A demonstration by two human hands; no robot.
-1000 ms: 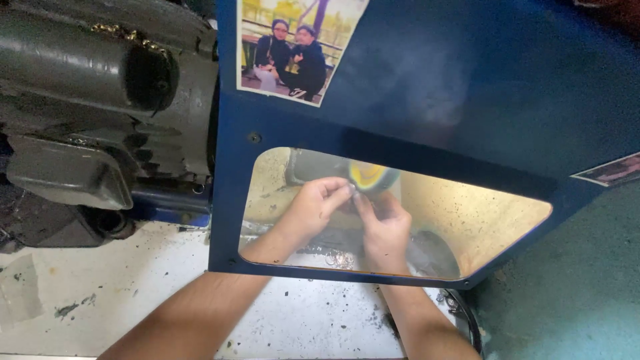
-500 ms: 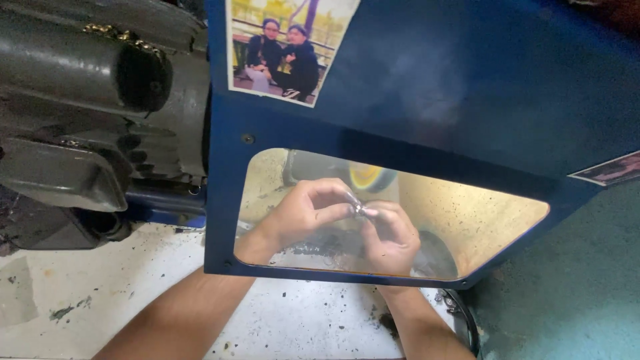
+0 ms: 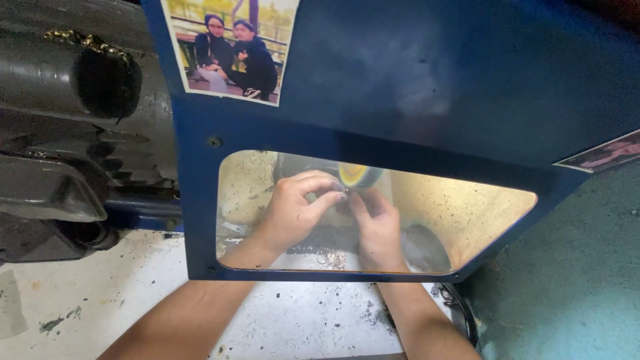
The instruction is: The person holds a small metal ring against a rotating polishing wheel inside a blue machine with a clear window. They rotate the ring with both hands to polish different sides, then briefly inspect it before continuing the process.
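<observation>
Both hands, perhaps ring, at wheel

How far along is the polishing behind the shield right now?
Done: small metal rings lie on the bench below the hands, though their finish is unclear. In hand: the left hand and right hand pinch a small metal piece against the polishing wheel. What remains cannot be judged.
</observation>
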